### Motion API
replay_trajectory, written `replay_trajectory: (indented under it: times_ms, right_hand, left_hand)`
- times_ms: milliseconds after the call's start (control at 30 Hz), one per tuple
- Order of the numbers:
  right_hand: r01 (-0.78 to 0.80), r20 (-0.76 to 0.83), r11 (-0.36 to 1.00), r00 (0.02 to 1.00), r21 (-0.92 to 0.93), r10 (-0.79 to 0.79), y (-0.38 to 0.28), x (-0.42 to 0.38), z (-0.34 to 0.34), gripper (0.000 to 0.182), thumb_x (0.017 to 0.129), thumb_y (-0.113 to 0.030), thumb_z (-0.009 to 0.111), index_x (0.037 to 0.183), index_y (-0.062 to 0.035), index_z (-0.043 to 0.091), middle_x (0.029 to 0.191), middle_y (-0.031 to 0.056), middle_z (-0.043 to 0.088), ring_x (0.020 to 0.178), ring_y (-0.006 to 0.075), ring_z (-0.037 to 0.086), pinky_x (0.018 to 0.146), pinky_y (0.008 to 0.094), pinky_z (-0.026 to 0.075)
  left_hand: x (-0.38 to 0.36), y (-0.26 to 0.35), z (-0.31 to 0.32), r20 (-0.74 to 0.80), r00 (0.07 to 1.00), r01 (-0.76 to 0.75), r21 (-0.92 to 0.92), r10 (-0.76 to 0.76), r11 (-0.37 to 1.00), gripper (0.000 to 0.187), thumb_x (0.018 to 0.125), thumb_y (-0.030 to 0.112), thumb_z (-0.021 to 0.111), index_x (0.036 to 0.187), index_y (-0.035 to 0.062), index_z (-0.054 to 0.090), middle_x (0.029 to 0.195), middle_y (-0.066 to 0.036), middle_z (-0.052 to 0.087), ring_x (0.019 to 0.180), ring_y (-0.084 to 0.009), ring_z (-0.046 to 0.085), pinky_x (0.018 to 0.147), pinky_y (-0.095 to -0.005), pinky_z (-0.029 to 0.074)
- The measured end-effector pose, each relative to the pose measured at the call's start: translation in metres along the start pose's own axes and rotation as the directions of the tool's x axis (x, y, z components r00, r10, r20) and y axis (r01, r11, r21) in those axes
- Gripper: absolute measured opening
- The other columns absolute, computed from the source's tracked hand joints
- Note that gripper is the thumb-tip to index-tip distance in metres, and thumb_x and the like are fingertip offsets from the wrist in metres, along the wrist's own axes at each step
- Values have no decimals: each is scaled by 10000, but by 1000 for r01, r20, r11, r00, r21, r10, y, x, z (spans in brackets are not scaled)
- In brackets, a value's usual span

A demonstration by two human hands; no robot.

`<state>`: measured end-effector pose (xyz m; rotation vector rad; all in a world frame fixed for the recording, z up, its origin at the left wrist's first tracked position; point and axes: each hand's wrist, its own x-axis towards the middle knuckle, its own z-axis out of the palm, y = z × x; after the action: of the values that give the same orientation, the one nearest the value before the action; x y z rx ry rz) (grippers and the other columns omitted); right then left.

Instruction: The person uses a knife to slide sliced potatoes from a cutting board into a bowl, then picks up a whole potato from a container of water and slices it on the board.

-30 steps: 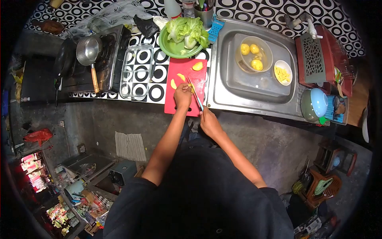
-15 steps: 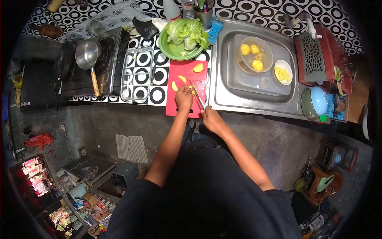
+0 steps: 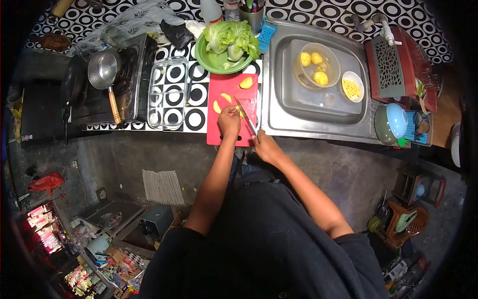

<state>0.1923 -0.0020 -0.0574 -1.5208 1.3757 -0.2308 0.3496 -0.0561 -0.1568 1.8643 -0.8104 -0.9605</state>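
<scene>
My right hand [image 3: 266,147] is closed around the light blue handle of a knife [image 3: 245,115], its blade slanting up and left over the red cutting board [image 3: 217,135]. Beside the blade, the fingers of my left hand [image 3: 229,122] are pinched together on a yellow potato piece [image 3: 241,113], mostly hidden by the fingers and knife. Two potato slices [image 3: 216,106] lie on the board just beyond my left hand. A larger peeled potato chunk [image 3: 246,82] rests near the board's far edge.
Behind the board stands a green bowl [image 3: 203,61] of leafy greens. Left are a glass dish [image 3: 168,123] and a stove with a saucepan [image 3: 103,70]. In the steel sink [image 3: 279,122], a tub [image 3: 298,74] holds peeled potatoes beside a small bowl [image 3: 359,79] of cut pieces.
The camera view has shifted slightly. Both hands and the knife keep nearly the same place over the board, and the potato pieces lie as before.
</scene>
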Motion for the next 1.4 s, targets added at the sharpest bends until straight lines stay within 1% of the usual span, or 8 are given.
replay_trajectory:
  times_ms: [500, 600, 900, 1000, 1100, 1200, 1300, 1400]
  right_hand:
    - [-28, -11, 999, 1000, 25, 29, 16, 4, 19, 322, 1048, -213, 455, 994, 104, 441, 824, 380, 582, 874, 545, 590, 740, 555, 428]
    - [-67, -9, 998, 998, 19, 67, 18, 4, 22, 313, 1046, -210, 459, 1008, 100, 442, 842, 382, 586, 901, 552, 580, 747, 565, 422]
    - [-25, -45, 998, 999, 51, 27, 28, 2, 32, 309, 1047, -214, 449, 1039, 95, 439, 898, 395, 593, 941, 569, 558, 761, 591, 405]
    - [-38, -22, 998, 999, 55, 40, 23, 3, 29, 307, 1046, -213, 449, 1030, 93, 437, 905, 399, 592, 941, 571, 557, 762, 592, 404]
    - [-45, -43, 999, 998, 28, 47, 18, 0, 25, 299, 1042, -207, 453, 1020, 91, 441, 900, 400, 592, 937, 573, 556, 765, 591, 410]
    - [-28, -59, 998, 998, 59, 31, 18, 0, 23, 296, 1038, -203, 459, 1019, 92, 445, 891, 395, 595, 920, 570, 563, 770, 593, 414]
    - [-28, -44, 1000, 999, 14, 28, 18, 1, 20, 291, 1036, -198, 463, 1018, 93, 445, 885, 387, 602, 911, 563, 574, 769, 587, 424]
    - [-66, -68, 997, 995, 27, 68, 16, 2, 16, 309, 1041, -219, 464, 1029, 90, 470, 880, 374, 610, 895, 549, 591, 769, 570, 436]
  left_hand:
    - [0, 5, -1, 17, 1000, -7, -19, 8, 1000, 132, 887, 8, 674, 1010, -33, 698, 906, -151, 725, 785, -220, 712, 663, -332, 604]
    - [-1, 8, -3, 56, 998, 21, -48, -19, 999, 143, 900, 1, 669, 1032, -54, 683, 941, -143, 692, 817, -190, 686, 677, -302, 632]
    - [-1, 7, -4, 74, 997, 20, -7, -20, 1000, 125, 929, -1, 631, 1034, -57, 670, 944, -133, 687, 817, -180, 687, 699, -302, 630]
    - [1, 3, -5, 89, 995, 41, -55, -36, 998, 116, 936, -12, 612, 1034, -57, 657, 939, -129, 684, 812, -176, 684, 704, -301, 628]
    - [-1, 1, -2, 48, 998, 38, -162, -31, 986, 120, 911, -25, 624, 1024, -48, 657, 852, -146, 705, 729, -185, 697, 646, -299, 588]
    - [-3, 5, -1, 70, 997, 25, -103, -18, 994, 110, 921, -34, 611, 1022, -49, 651, 846, -138, 703, 723, -173, 687, 628, -294, 575]
    - [-2, 5, 1, 42, 999, 28, -131, -23, 991, 101, 898, -21, 634, 995, -37, 658, 821, -129, 704, 717, -181, 681, 636, -309, 557]
    - [3, -3, 8, 28, 994, -107, 8, 106, 994, 113, 864, 2, 666, 972, -28, 663, 822, -134, 708, 712, -208, 681, 663, -329, 542]
